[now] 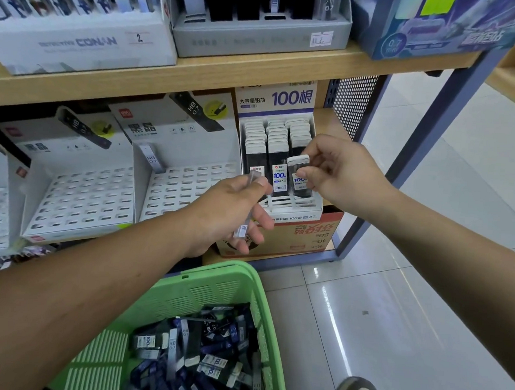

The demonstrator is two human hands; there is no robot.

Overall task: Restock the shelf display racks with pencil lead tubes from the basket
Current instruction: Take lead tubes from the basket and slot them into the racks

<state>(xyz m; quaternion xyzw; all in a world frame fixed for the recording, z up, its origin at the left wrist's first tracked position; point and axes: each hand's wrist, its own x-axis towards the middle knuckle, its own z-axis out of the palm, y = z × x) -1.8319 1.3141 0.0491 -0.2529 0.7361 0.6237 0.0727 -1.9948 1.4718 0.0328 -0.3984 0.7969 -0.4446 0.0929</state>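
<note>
Fingers of the right hand pinch a flat, white-capped dark tube at the slotted white rack's right column. Left hand grips a slim clear tube. Near, a perforated green plastic basket holds loose tubes.

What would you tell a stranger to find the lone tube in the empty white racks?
Look under the wooden shelf board at the white slotted rack just left of the stocked "100" rack. At its back left corner leans one slim tube marked HB 0.7, the only tube in those bare slots.
</note>
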